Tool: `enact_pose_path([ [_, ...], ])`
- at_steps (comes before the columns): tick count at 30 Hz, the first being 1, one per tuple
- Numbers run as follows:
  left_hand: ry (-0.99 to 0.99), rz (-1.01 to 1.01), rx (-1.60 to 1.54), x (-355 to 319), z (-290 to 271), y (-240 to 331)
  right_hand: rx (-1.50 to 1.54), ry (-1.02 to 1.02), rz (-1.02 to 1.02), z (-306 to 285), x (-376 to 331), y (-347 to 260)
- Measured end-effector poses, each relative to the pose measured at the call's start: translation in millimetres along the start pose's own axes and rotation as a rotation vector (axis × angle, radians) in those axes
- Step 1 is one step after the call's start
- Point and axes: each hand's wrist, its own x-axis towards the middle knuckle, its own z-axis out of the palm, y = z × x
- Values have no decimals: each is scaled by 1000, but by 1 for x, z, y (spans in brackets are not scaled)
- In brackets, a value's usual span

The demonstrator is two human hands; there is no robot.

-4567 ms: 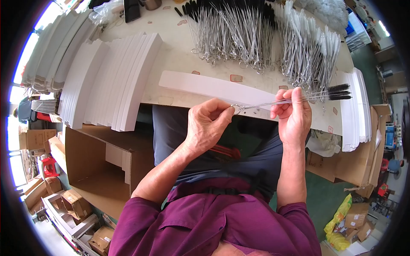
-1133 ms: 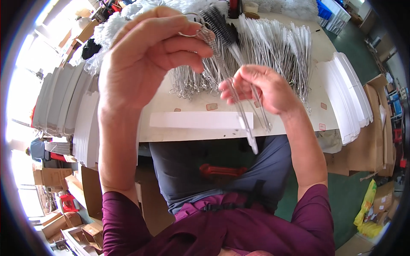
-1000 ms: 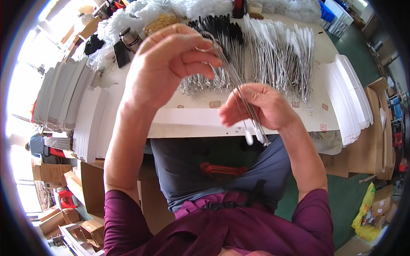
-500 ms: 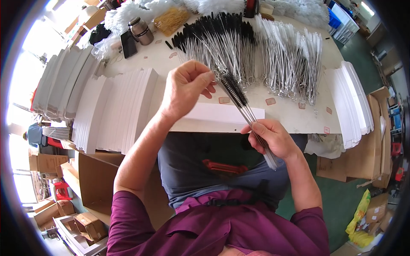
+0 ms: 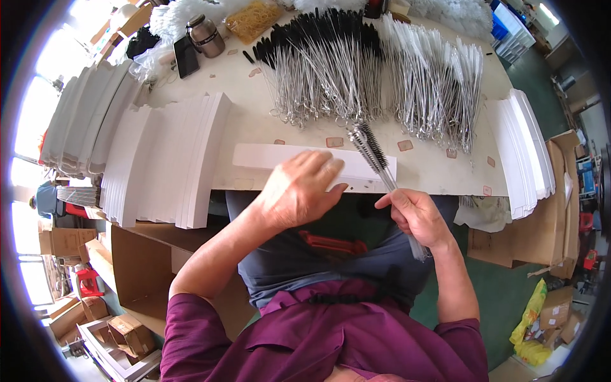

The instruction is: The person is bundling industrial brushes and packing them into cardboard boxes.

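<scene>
A small bundle of wire-handled cleaning brushes (image 5: pixel 371 150) with black bristles is gripped by my right hand (image 5: pixel 417 216) at the table's front edge. The bristle ends point up and away from me. My left hand (image 5: pixel 300 190) holds nothing; its slightly blurred fingers are apart, over the near edge of a long narrow white box (image 5: pixel 258 155). Whether they touch the box I cannot tell. Beyond it lies a big pile of black-bristled brushes (image 5: pixel 324 63). To its right is a pile of white-bristled brushes (image 5: pixel 436 83), loop ends toward me.
Stacks of white boxes stand at the left (image 5: pixel 168 156) and right (image 5: pixel 522 153) of the table (image 5: pixel 248 124). Farther back are a phone (image 5: pixel 186 57), a steel flask (image 5: pixel 205 37) and a bag of yellow rubber bands (image 5: pixel 254 20). An open cardboard carton (image 5: pixel 143 267) sits below, at left.
My left hand has come away from the bristle ends and moved down toward the white box. The brush bundle in my right hand has shifted slightly right and nearer me.
</scene>
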Motion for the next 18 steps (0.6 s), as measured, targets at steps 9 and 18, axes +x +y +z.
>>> enact_pose_path([
  [9,-388,-382,314,-39,0,-26,35,111,68,-17,-26,14],
  [18,-255,-576,144,-43,-25,-19,45,114,50,-18,-35,8],
])
